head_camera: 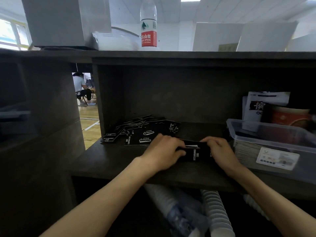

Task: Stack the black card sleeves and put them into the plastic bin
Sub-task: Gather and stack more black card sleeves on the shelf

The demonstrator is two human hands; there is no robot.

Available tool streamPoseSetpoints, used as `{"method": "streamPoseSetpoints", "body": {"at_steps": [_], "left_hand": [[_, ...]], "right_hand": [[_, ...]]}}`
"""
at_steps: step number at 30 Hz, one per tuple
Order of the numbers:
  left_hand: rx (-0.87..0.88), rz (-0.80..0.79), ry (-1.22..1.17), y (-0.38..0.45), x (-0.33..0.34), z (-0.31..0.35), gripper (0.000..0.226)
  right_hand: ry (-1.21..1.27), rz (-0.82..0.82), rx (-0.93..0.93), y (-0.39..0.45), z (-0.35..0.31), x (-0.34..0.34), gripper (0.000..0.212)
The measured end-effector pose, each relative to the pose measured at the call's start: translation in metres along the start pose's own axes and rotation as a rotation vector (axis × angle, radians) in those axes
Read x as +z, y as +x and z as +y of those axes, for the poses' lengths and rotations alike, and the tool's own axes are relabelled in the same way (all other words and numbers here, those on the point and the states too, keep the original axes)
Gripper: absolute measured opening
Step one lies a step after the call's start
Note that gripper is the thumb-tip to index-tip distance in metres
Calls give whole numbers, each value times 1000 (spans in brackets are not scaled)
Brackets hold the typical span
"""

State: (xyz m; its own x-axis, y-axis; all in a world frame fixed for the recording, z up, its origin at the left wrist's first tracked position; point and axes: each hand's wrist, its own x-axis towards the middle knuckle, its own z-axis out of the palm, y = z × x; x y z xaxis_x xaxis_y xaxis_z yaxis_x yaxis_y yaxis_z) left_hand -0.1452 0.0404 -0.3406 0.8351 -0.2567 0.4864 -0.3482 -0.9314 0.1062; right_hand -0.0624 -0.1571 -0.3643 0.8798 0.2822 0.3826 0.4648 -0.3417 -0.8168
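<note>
A small stack of black card sleeves [195, 151] rests on the dark shelf, pinched from both ends. My left hand [162, 153] grips its left end and my right hand [220, 151] grips its right end. Behind my left hand lies a loose, messy pile of black card sleeves [140, 130] with white lettering. The clear plastic bin [273, 142] stands on the shelf just right of my right hand, with papers and a card inside it.
The dark shelf [106, 161] has a back wall and a top board close above. A water bottle [148, 23] and white boxes stand on top. Stacked paper cups [217, 212] lie below the shelf. A seated person [82, 88] shows through the left gap.
</note>
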Motion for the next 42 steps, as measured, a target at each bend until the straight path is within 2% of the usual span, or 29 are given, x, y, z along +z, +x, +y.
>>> {"method": "streamPoseSetpoints", "body": {"at_steps": [2,5,8,9,11,13,15,19,21,24,25,27,29,33,39,42], "left_hand": [[-36,11,89,19,11,1,20],[-99,118,27,28,31,1,24],[-145,275,184,29,44,0,44],[-191,293,197,29,46,-1,53],[-264,234,65,29,48,-5,64],[-244,169,-111,30,53,-4,60],[-164,163,-185,34,58,3,52],[-95,167,-261,37,64,3,45],[-122,191,-265,31,57,-18,37],[-303,251,-69,16,39,-69,31],[-374,216,-3,10,32,-87,33],[-466,32,94,2,23,-113,41],[-488,-120,125,0,18,-124,49],[-459,-178,132,5,11,-125,55],[-428,-251,160,-7,0,-124,52],[-456,-315,158,-12,-11,-124,58]], "right_hand": [[22,-22,19,-2,-3,0,38],[-39,-43,-6,-3,-4,2,24],[-126,-44,-64,-2,-2,3,19],[-121,-39,-67,-1,-2,2,19],[-104,-41,-61,1,-2,-2,19],[-122,-77,-58,3,0,-6,21],[-182,-81,-53,5,3,-7,22],[-431,66,-55,5,13,-2,17],[-535,99,-97,4,15,1,16],[-570,110,-63,5,16,3,19],[-581,106,-49,5,15,5,20],[-620,99,-58,4,12,7,21],[-649,101,-65,3,10,8,23],[-641,107,-53,1,8,8,25],[-545,80,-143,1,7,5,15],[-522,63,-178,1,7,4,14]]}}
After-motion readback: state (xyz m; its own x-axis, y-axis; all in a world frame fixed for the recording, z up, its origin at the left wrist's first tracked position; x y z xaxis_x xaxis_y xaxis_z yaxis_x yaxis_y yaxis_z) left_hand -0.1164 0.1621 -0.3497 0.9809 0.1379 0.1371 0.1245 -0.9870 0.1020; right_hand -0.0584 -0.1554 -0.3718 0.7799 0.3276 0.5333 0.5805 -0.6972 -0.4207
